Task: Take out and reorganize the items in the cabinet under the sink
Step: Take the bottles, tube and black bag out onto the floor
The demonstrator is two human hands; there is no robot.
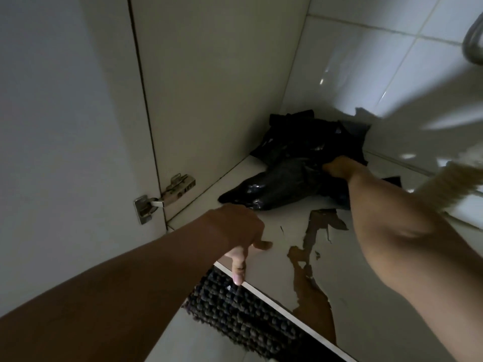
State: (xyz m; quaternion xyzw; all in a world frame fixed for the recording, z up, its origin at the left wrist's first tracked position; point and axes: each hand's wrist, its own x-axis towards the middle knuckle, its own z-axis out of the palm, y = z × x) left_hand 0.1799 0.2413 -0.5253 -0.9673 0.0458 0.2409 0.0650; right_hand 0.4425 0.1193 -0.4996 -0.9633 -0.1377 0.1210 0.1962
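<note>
A heap of black plastic bags [292,165] lies in the back left corner of the cabinet floor [274,228]. My right hand [339,167] reaches deep inside and is closed on the crumpled black plastic, its fingers mostly buried in it. My left hand [240,236] rests near the cabinet's front edge with the fingers apart and pointing down, holding nothing. The white surface of the cabinet floor is peeled in the middle, showing brown board [313,259].
The open cabinet door [65,139] stands at the left with a metal hinge [163,198]. White tiles [366,74] form the back wall. A blurred pale object [449,181] and a metal pipe [473,45] are at the right. A dark woven mat [243,317] lies on the floor in front.
</note>
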